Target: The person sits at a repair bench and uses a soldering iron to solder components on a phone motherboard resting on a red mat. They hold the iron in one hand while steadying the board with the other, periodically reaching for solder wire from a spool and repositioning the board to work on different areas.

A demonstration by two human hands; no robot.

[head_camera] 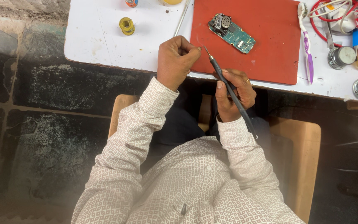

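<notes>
closest in, the right hand point(233, 96) has its fingers closed round a dark soldering iron point(228, 86), held slanting with the tip up at the near edge of the red mat point(270, 49). just beside that tip, the left hand point(175, 62) is curled shut, pinching something too thin to make out. with fingertips so near the tip, a slip could likely burn skin or scorch the mat. farther on, the green circuit board point(232, 33) lies loose on the mat, so a nudge might shift it. beyond, on the white worktop point(100, 37), the yellow solder spool point(126, 25) and a purple toothbrush point(307, 45) sit where a trailing cord could snag them.
</notes>
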